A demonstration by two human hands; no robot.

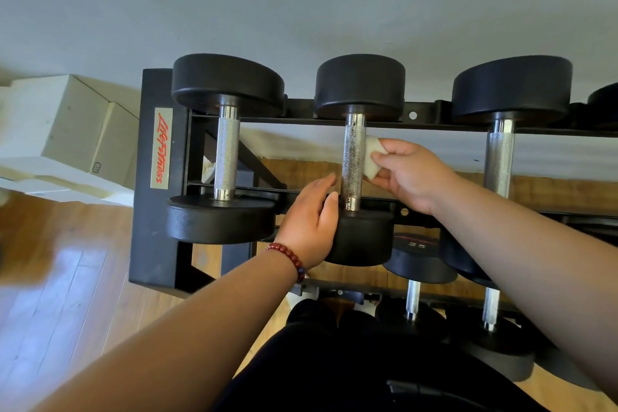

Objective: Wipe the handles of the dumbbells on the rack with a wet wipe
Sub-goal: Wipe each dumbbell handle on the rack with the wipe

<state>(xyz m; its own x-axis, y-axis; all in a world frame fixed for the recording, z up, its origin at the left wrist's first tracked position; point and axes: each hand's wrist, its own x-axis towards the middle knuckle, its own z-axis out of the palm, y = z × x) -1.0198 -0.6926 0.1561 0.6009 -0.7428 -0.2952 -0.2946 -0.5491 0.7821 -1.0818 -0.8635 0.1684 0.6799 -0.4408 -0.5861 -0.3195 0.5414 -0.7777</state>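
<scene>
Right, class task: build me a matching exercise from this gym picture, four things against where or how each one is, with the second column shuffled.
Column one
1 wet wipe
2 left hand
3 middle handle
4 red-lettered label

Column two
a on the end post of the rack
b speckled with dark spots
c pinched in the right hand
d resting on the middle dumbbell's near head

Pairs: 1-c, 2-d, 3-b, 4-a

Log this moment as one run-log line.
step: wiping middle handle | right hand: pinches wipe against handle's right side | left hand: rests on near head
</scene>
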